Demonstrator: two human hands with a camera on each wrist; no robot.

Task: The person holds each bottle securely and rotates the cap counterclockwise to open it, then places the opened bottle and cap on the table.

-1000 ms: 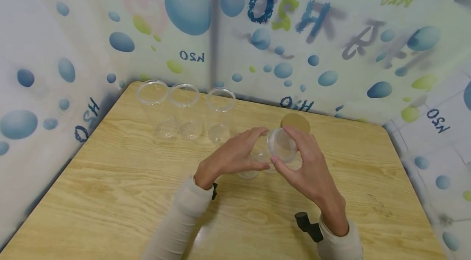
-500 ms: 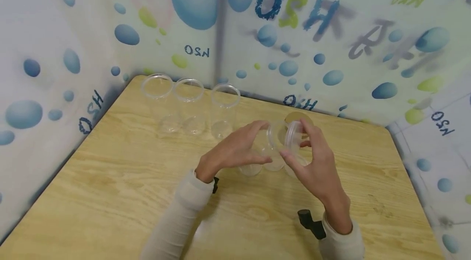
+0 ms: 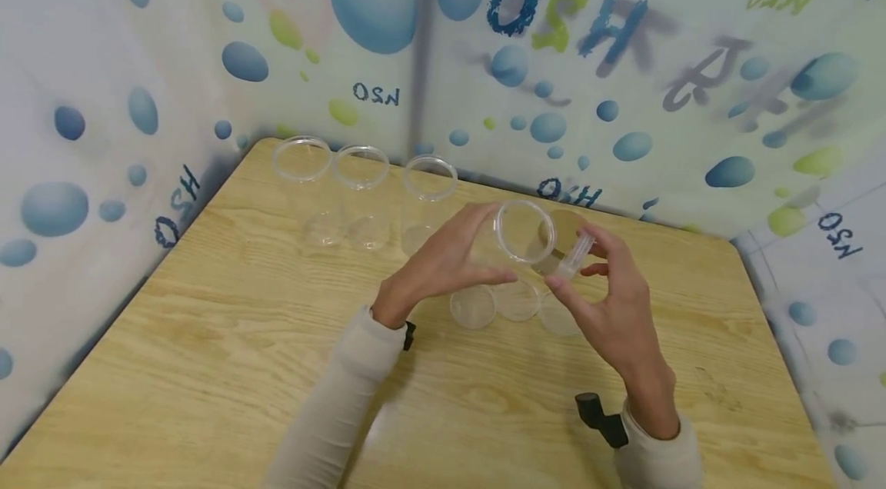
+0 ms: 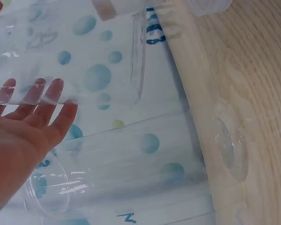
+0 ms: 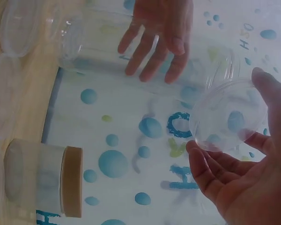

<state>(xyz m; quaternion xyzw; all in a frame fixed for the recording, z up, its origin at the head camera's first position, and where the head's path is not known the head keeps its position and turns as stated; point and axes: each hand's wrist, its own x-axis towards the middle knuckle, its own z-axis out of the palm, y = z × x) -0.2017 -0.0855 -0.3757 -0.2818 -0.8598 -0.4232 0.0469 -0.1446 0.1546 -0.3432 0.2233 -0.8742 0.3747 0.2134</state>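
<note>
My left hand (image 3: 446,258) grips a tall clear plastic jar (image 4: 138,56) around its side, thumb below and fingers behind. Its round rim (image 3: 500,243) faces up toward the head camera, and nothing covers the mouth. With thumb and fingertips, my right hand (image 3: 616,312) pinches a clear round lid (image 5: 229,115) by its edge. This lid stands almost edge-on in the head view, just right of the jar's mouth and apart from it. On the table below the hands lie three more clear lids (image 3: 473,307) in a row.
Three tall clear jars (image 3: 431,197) stand uncovered at the back left of the wooden table (image 3: 228,350). Behind the right hand, near the back edge, is a shorter clear jar with a brown lid (image 5: 72,183). Printed walls (image 3: 616,89) close in the back and sides.
My right hand has moved right, taking the lid from in front of the jar's mouth to a spot beside it and turning it edge-on. The held jar has risen slightly and its mouth shows fully.
</note>
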